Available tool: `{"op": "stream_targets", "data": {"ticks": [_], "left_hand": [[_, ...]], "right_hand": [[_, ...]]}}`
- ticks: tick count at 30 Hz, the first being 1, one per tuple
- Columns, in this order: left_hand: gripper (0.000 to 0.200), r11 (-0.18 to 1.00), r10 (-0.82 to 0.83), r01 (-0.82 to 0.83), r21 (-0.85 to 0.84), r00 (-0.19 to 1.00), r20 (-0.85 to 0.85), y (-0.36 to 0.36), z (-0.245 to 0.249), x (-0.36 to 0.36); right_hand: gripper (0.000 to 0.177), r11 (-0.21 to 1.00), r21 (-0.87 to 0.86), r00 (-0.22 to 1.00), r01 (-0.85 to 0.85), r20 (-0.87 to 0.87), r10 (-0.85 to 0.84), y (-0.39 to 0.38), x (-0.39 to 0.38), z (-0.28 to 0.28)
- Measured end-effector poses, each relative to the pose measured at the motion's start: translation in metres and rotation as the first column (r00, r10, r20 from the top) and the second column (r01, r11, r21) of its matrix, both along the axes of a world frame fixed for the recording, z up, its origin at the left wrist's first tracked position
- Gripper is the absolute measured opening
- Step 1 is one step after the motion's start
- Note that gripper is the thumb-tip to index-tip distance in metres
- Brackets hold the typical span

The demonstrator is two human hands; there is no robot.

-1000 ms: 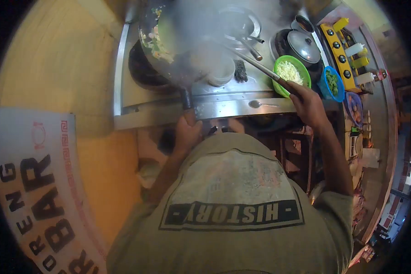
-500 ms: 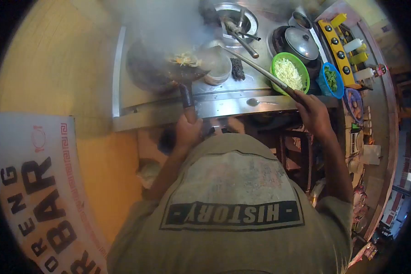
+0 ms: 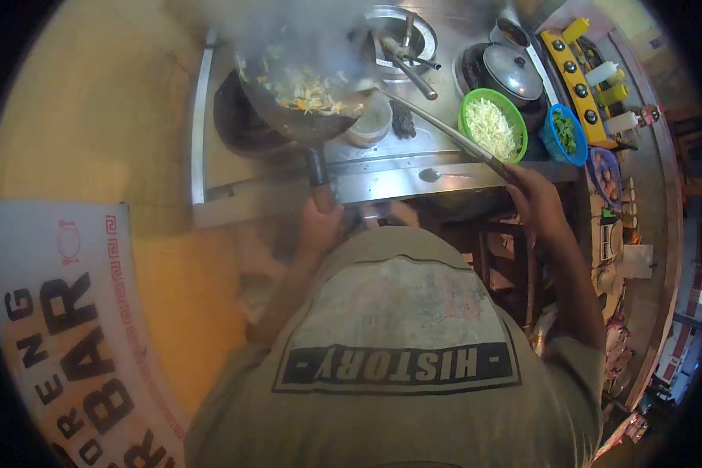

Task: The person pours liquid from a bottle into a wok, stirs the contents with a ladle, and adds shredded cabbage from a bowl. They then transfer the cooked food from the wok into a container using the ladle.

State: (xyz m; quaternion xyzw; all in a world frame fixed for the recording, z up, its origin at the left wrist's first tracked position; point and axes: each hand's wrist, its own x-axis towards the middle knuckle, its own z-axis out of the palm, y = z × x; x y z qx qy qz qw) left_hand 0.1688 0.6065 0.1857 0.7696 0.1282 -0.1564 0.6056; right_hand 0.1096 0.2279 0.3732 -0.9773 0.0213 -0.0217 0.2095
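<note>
My left hand [image 3: 320, 226] is closed round the wooden handle of a dark wok [image 3: 288, 123], which is raised and tilted beside the burner. Chopped vegetables [image 3: 312, 92] lie in the wok under thick steam. My right hand [image 3: 537, 199] grips the end of a long metal ladle [image 3: 441, 125], whose far end reaches the wok's right rim. Right of the wok is a round container [image 3: 370, 123]. Under the ladle's shaft, a green basket [image 3: 526, 132] holds shredded cabbage [image 3: 491, 129].
A blue basket of greens [image 3: 565, 134] and a lidded pot [image 3: 515, 72] are at the right. A burner [image 3: 240, 117] sits left. A metal ring with utensils [image 3: 429, 39] stands behind. A spoon [image 3: 430, 175] lies on the counter's front edge.
The wok has come up and to the right off the burner, showing more of the food. The ladle's shaft has shifted slightly down, and my right hand has moved little.
</note>
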Motion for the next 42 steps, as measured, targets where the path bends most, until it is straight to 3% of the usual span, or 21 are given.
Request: {"op": "stream_targets", "data": {"ticks": [1, 3, 7, 9, 12, 16, 18, 19, 21, 23, 25, 28, 30, 32, 34, 36, 38, 39, 41, 42], "left_hand": [[0.036, 0.998, 0.001, -0.004, 0.055, 0.998, 0.065, 0.0, -0.003, 0.002], [0.038, 0.994, -0.002, -0.012, 0.111, 0.992, 0.13, 0.001, -0.008, 0.002], [0.036, 0.995, 0.014, -0.024, 0.094, 0.995, 0.097, -0.005, 0.002, 0.003], [0.035, 0.997, 0.025, -0.031, 0.073, 0.996, 0.081, -0.006, -0.002, 0.003], [0.035, 0.999, 0.024, -0.028, 0.043, 0.996, 0.083, -0.003, -0.005, 0.004], [0.033, 0.997, 0.022, -0.029, 0.075, 0.995, 0.097, -0.004, -0.003, 0.001], [0.032, 0.994, 0.022, -0.034, 0.105, 0.992, 0.122, -0.003, -0.005, 0.0], [0.032, 0.994, 0.021, -0.034, 0.108, 0.993, 0.118, -0.003, -0.002, 0.0], [0.032, 0.993, 0.018, -0.03, 0.111, 0.994, 0.112, -0.004, 0.005, 0.0], [0.031, 0.998, 0.033, -0.033, -0.061, 0.999, 0.003, -0.009, 0.029, -0.002], [0.03, 0.999, 0.027, -0.026, -0.048, 0.999, 0.035, -0.006, 0.023, -0.002], [0.029, 1.0, 0.021, -0.021, -0.002, 0.992, 0.124, -0.001, -0.001, -0.001], [0.029, 0.999, 0.015, -0.021, 0.031, 0.984, 0.18, -0.001, 0.0, -0.002], [0.032, 1.0, 0.018, -0.017, 0.023, 0.998, -0.057, -0.002, 0.021, -0.002], [0.032, 0.999, 0.016, -0.019, 0.051, 0.999, 0.045, 0.001, -0.003, -0.002], [0.032, 0.997, 0.016, -0.027, 0.077, 0.989, 0.144, 0.003, -0.015, -0.002], [0.027, 0.996, -0.011, -0.009, 0.087, 0.975, 0.222, 0.001, -0.014, -0.001], [0.027, 0.996, -0.009, -0.009, 0.084, 0.976, 0.219, 0.001, -0.009, -0.002], [0.03, 0.999, 0.025, -0.026, -0.027, 0.999, -0.02, -0.002, 0.022, -0.002], [0.03, 0.999, 0.023, -0.024, -0.028, 1.0, -0.021, 0.0, 0.013, -0.002]], "right_hand": [[0.039, 1.0, 0.0, 1.0, -0.001, 0.001, 0.001, 0.0, -0.005, 0.003], [0.04, 0.985, -0.157, 0.997, -0.069, 0.013, 0.072, 0.001, -0.013, 0.012], [0.042, 0.988, -0.121, 0.992, -0.098, 0.069, 0.107, 0.013, -0.011, 0.007], [0.043, 0.981, -0.026, 0.962, -0.191, 0.192, 0.192, 0.023, 0.004, 0.001], [0.044, 0.961, -0.171, 0.959, -0.219, 0.145, 0.244, 0.029, 0.013, -0.003], [0.045, 0.946, -0.218, 0.956, -0.239, 0.121, 0.269, 0.011, 0.002, -0.012], [0.044, 0.998, 0.012, 0.998, -0.061, -0.003, 0.061, -0.005, -0.007, -0.024], [0.044, 0.998, 0.011, 0.998, -0.063, -0.004, 0.063, -0.007, -0.011, -0.022], [0.045, 0.962, -0.219, 0.978, -0.16, 0.098, 0.185, -0.011, -0.018, -0.015], [0.041, 0.97, -0.215, 0.992, -0.11, 0.037, 0.12, -0.017, -0.024, -0.012], [0.037, 0.975, -0.212, 0.998, -0.062, -0.024, 0.058, -0.018, -0.023, -0.012], [0.043, 0.992, -0.111, 0.991, -0.053, 0.12, 0.067, -0.012, -0.011, -0.015], [0.041, 0.984, 0.163, 0.978, -0.077, 0.202, 0.043, 0.006, 0.011, -0.016], [0.041, 0.983, 0.162, 0.983, -0.082, 0.177, 0.053, 0.02, 0.03, -0.021], [0.042, 0.983, 0.159, 0.986, -0.088, 0.153, 0.064, 0.023, 0.033, -0.023], [0.045, 0.999, -0.035, 0.996, -0.025, -0.082, 0.022, 0.024, 0.03, -0.024], [0.046, 0.998, -0.058, 0.998, -0.036, -0.047, 0.033, 0.013, 0.018, -0.03], [0.047, 0.996, -0.078, 0.999, -0.045, -0.011, 0.044, 0.009, 0.01, -0.031], [0.048, 0.994, -0.108, 0.999, -0.027, -0.047, 0.022, 0.008, -0.005, -0.021], [0.049, 0.991, -0.135, 0.997, -0.008, -0.078, -0.003, 0.007, -0.011, -0.016]]}}
